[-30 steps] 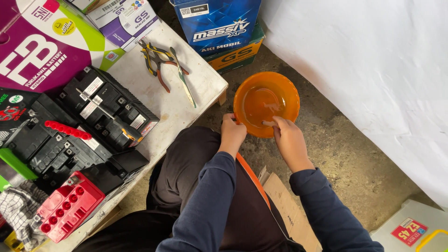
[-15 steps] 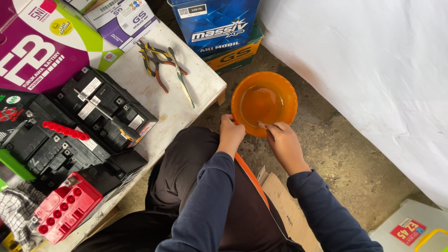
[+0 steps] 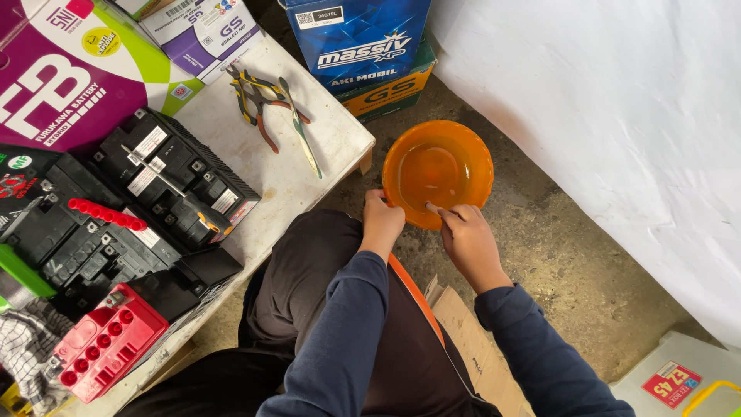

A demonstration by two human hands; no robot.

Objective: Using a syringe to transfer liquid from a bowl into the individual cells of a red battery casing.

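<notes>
The left hand (image 3: 384, 218) closed its grip on the round orange plastic basin's (image 3: 472, 147) near rim; the right hand (image 3: 467, 232), fingers loosely curled around nothing visible, dipped into the liquid, rinsing unfinished.

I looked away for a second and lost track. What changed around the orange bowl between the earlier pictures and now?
The right hand drew back toward the person: a second ago its fingers reached into the liquid in the orange bowl; now they sit bunched at the near rim, pinching something small and pale that I cannot identify. The left hand kept its grip on the near-left rim. The bowl, pliers and batteries stayed put.
</notes>
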